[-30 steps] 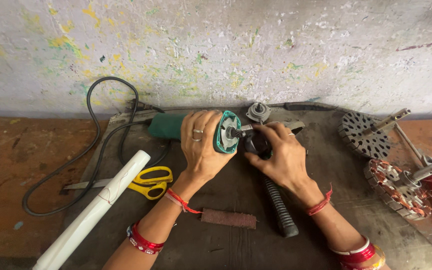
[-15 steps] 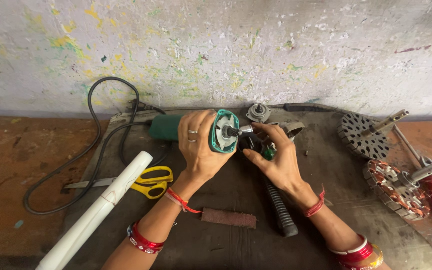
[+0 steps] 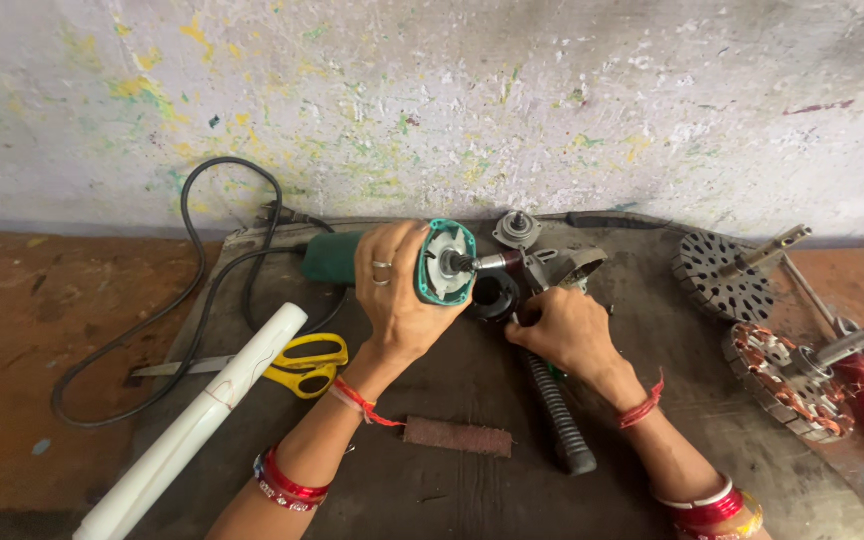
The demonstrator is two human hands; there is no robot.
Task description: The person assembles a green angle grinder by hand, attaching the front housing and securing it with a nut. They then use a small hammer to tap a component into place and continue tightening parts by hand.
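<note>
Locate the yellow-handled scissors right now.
Head view, left of centre: the yellow-handled scissors lie on the dark mat, between the white pipe and the left hand's wrist.

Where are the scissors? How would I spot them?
Look at the dark mat on the floor, near its left edge. Beside the long white tube, just left of the left hand's wrist, lie the scissors. Their bright yellow handles stand out; nothing else there is yellow.

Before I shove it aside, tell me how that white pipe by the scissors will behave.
The white pipe looks round and smooth, so it will probably roll. It seems rigid, likely plastic and light. One end lies against the yellow scissors, which may shift too.
</note>
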